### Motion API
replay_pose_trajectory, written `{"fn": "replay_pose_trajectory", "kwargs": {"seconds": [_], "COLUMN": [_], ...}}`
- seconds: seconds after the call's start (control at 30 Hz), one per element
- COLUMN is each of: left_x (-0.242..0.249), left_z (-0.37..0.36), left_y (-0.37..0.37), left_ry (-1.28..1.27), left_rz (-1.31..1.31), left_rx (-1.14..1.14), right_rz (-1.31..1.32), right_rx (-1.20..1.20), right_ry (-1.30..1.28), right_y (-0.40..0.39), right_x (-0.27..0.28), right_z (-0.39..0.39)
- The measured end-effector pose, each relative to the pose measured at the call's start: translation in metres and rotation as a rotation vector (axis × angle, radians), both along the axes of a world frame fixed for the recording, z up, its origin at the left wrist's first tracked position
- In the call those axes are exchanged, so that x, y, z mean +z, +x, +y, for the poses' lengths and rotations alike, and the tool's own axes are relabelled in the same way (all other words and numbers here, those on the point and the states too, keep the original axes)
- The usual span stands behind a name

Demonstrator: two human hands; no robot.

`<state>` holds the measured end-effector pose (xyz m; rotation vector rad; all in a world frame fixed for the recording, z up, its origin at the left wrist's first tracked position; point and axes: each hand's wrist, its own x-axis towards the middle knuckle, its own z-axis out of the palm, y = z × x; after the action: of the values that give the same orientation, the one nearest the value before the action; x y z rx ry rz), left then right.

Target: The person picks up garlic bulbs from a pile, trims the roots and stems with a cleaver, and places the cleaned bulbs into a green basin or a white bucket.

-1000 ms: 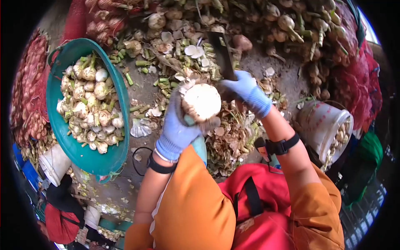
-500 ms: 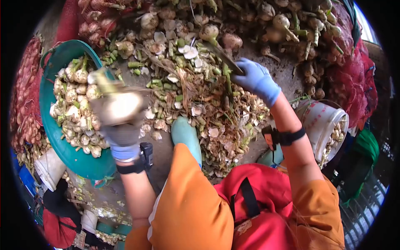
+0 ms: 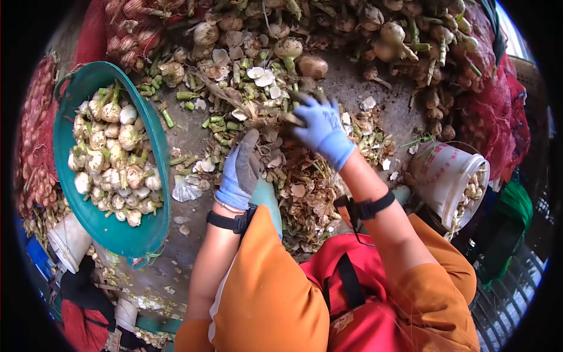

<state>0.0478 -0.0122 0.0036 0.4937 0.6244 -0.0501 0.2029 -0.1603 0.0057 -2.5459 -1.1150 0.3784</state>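
Grey floor [image 3: 349, 73] before you carries a heap of trimmings [image 3: 311, 196], and on your left is a green basin [image 3: 111, 229] with many bulbs. Your left hand [image 3: 239, 170] is at the near edge of this heap, its fingers pointing away from you; I cannot tell if this grip holds something. Your right hand [image 3: 319, 129] is blurred, with a pale piece [image 3: 293, 119] beside it; whether its grip is narrow on it, I cannot tell. Beyond it lies a garlic bulb [image 3: 288, 47], long axis toward you, green stalk pointing to your right hand.
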Motion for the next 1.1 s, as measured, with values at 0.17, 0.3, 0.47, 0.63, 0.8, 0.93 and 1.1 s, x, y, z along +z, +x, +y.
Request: {"fn": "replay_pose_trajectory", "kwargs": {"seconds": [0.17,0.3,0.47,0.63,0.8,0.93,1.1], "left_x": [-0.002,0.006,-0.002,0.005,0.040,0.093,0.064], "left_z": [0.005,-0.003,0.015,0.027,0.025,0.020,0.014], "left_y": [-0.015,-0.026,-0.031,-0.050,-0.046,-0.023,-0.039], "left_ry": [0.126,0.330,0.371,0.773,1.463,1.251,1.108], "left_rz": [0.087,-0.126,0.217,0.013,-0.180,-0.133,-0.082], "left_rx": [0.056,0.043,0.133,-0.134,-0.353,-0.335,-0.307], "right_rz": [0.383,0.381,1.036,0.232,0.187,0.261,0.298], "right_rx": [-0.229,0.039,-0.121,0.148,0.368,0.370,0.272], "right_ry": [-0.077,0.162,0.247,0.126,0.150,0.132,0.172], "right_y": [0.047,0.004,-0.037,-0.025,-0.031,-0.029,-0.021], "right_x": [-0.001,0.071,0.100,0.099,0.116,0.112,0.092], "right_z": [0.026,0.025,0.003,0.011,0.020,0.021,0.021]}}
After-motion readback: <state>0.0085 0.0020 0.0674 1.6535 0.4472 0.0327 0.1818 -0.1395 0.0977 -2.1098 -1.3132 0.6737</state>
